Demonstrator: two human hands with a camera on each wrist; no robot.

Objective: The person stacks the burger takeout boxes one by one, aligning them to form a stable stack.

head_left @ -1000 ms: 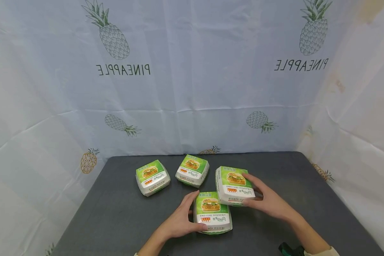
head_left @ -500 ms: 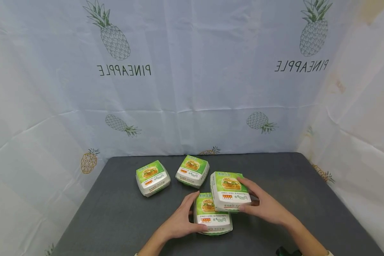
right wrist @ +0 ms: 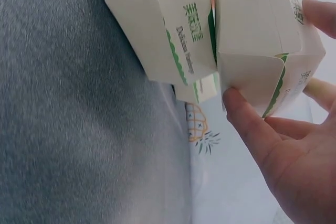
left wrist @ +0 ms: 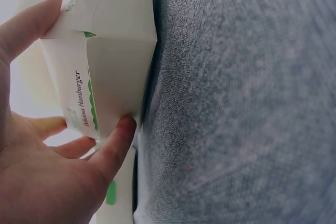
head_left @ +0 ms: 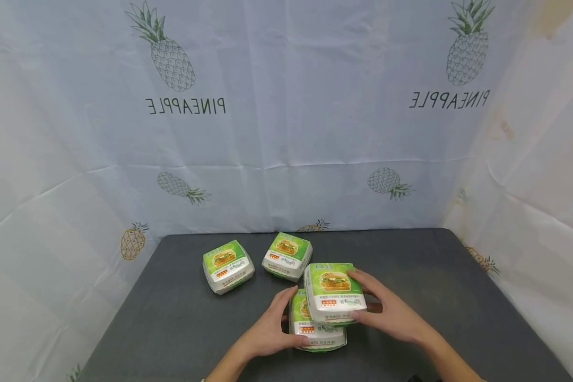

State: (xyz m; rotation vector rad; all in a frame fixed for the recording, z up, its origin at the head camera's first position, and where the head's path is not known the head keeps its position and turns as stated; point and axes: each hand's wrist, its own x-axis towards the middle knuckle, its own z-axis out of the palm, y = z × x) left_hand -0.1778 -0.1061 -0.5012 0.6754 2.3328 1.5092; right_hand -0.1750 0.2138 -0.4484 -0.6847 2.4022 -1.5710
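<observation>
My right hand [head_left: 393,313] grips a green and white hamburger box [head_left: 335,293] by its right side, thumb at the front and fingers behind. That box is held over another hamburger box [head_left: 318,338], covering much of its top. In the right wrist view the held box [right wrist: 262,30] sits right against the upper face of the lower box [right wrist: 181,35]; whether it bears weight there I cannot tell. My left hand [head_left: 267,329] holds the lower box by its left side, with the thumb at the front corner. The lower box [left wrist: 115,72] stands on the dark tabletop.
Two more hamburger boxes stand behind: one at the back left [head_left: 228,267], one at the back middle [head_left: 287,256]. A pineapple-print cloth [head_left: 286,132] hangs behind and at both sides of the dark table [head_left: 181,329].
My right hand has carried its box left and toward me, from beside the lower box to over it. The left hand and the other boxes have stayed in place.
</observation>
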